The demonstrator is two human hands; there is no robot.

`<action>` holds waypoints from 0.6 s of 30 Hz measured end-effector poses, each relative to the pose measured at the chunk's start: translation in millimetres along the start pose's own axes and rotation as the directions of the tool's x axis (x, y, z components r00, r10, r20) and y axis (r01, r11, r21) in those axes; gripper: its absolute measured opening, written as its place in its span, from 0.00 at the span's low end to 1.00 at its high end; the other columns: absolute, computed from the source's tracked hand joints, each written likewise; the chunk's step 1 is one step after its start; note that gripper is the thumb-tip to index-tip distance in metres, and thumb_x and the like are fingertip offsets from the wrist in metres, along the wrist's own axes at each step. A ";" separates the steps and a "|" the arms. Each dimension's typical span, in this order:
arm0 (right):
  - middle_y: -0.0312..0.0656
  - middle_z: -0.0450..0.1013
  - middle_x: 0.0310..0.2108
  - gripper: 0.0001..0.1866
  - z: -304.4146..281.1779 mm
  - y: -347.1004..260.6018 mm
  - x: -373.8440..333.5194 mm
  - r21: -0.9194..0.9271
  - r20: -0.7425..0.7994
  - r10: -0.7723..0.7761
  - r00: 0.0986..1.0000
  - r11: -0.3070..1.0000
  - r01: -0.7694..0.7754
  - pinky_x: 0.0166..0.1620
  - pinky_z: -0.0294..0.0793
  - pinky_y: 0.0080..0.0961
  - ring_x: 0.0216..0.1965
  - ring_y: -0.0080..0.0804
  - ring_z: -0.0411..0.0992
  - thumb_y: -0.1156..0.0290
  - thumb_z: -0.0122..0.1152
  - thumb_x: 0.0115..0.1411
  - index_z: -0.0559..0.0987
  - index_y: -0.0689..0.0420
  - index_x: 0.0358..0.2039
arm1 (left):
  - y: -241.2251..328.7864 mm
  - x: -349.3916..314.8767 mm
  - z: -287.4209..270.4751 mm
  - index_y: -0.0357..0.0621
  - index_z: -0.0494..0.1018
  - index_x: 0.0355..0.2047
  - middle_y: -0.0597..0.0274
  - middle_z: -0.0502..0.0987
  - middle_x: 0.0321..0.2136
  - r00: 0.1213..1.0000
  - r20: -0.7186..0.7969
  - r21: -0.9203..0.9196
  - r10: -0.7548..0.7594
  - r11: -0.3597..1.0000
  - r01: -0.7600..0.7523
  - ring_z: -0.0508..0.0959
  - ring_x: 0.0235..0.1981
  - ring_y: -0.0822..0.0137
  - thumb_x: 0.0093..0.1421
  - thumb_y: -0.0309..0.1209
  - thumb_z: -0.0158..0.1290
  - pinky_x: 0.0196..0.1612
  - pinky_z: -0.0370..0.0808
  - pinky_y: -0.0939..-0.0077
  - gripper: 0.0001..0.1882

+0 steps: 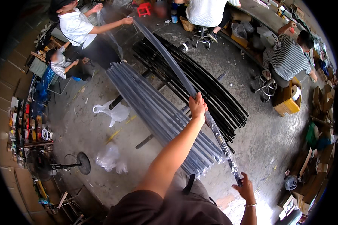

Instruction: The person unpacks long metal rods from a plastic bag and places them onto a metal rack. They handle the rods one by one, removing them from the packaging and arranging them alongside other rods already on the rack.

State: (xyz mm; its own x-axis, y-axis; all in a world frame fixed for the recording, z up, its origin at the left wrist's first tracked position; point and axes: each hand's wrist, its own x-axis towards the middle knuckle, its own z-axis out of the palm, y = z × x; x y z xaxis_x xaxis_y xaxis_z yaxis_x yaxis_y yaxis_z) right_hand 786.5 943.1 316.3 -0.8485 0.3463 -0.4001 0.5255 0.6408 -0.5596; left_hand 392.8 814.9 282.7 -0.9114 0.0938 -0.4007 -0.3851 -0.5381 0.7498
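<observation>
A long black tube in a clear plastic sleeve [169, 59] runs from the far left toward me. My left hand [198, 106] is closed around it at mid-length. My right hand [246, 188], its fingers apart, is at the tube's near end; whether it touches the tube I cannot tell. A co-worker's hand [127, 20] is at the far end of the sleeve. Below my left arm lies a bundle of plastic-sleeved tubes [150, 99], partly hidden by that arm. Bare black tubes [214, 90] lie side by side to its right.
Dark bars [144, 141] lie crosswise beneath the tubes. Crumpled plastic bags [114, 111] and a standing fan [83, 163] are at left. Seated people work along a bench [248, 11] at far right, beside a yellow carton [287, 103]. A red stool [144, 9] stands at the back.
</observation>
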 end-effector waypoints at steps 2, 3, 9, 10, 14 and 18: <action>0.43 0.72 0.19 0.34 3.4 -11.7 -0.7 -0.045 -0.051 0.063 0.997 0.997 -0.065 0.26 0.68 0.34 0.23 0.43 0.72 0.68 0.72 0.38 0.66 0.57 0.46 | 1.6 2.2 3.1 0.49 0.56 0.30 0.70 0.58 0.16 1.000 -0.019 -0.020 0.015 1.000 -0.016 0.59 0.13 0.76 0.62 0.40 0.47 0.14 0.58 0.80 0.13; 0.43 0.71 0.18 0.31 8.1 -5.8 1.6 -0.099 -0.140 0.028 0.990 0.994 -0.042 0.25 0.67 0.34 0.21 0.43 0.71 0.70 0.71 0.38 0.67 0.56 0.44 | 4.7 4.9 3.4 0.49 0.56 0.30 0.70 0.59 0.16 0.999 -0.012 -0.033 0.031 0.999 -0.031 0.60 0.13 0.76 0.62 0.40 0.47 0.14 0.59 0.80 0.13; 0.43 0.69 0.14 0.20 15.0 -12.2 12.7 -0.063 -0.387 -0.005 0.922 0.998 -0.021 0.21 0.66 0.35 0.16 0.44 0.69 0.75 0.67 0.40 0.69 0.55 0.35 | 58.9 55.5 -2.7 0.48 0.59 0.31 0.66 0.66 0.20 0.993 0.077 -0.078 0.085 0.994 -0.079 0.67 0.17 0.72 0.59 0.41 0.50 0.20 0.69 0.74 0.14; 0.43 0.69 0.13 0.19 15.8 -14.8 15.0 -0.038 -0.405 -0.038 0.913 0.999 0.025 0.21 0.65 0.35 0.16 0.45 0.69 0.75 0.66 0.40 0.70 0.55 0.34 | 74.5 70.9 -13.1 0.48 0.60 0.31 0.65 0.68 0.23 0.990 0.090 -0.075 0.109 0.992 -0.102 0.70 0.19 0.70 0.59 0.42 0.51 0.23 0.72 0.72 0.14; 0.45 0.66 0.12 0.11 15.8 25.2 -12.8 -0.108 -0.326 0.033 0.945 0.992 -0.072 0.20 0.61 0.35 0.14 0.44 0.65 0.72 0.68 0.40 0.72 0.58 0.20 | 98.1 83.7 -36.8 0.47 0.63 0.35 0.64 0.70 0.28 0.992 -0.057 0.057 0.117 0.992 -0.113 0.74 0.28 0.68 0.57 0.46 0.52 0.30 0.74 0.69 0.18; 0.44 0.63 0.08 0.14 16.7 56.7 -55.2 -0.133 -0.352 0.064 0.934 0.984 -0.118 0.22 0.62 0.36 0.13 0.46 0.64 0.70 0.69 0.38 0.70 0.59 0.15 | 42.7 66.9 -68.3 0.49 0.63 0.37 0.60 0.72 0.28 0.967 0.212 -0.210 -0.143 0.959 0.188 0.74 0.30 0.62 0.56 0.46 0.52 0.34 0.73 0.61 0.17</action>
State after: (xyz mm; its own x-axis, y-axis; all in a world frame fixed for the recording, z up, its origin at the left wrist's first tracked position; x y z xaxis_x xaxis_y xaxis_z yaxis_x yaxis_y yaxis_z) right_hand 864.2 948.9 294.6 -0.7809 0.6053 -0.1543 0.6085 0.6813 -0.4070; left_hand 325.3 741.1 252.0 -0.8568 0.3451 -0.3831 -0.5102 -0.6746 0.5335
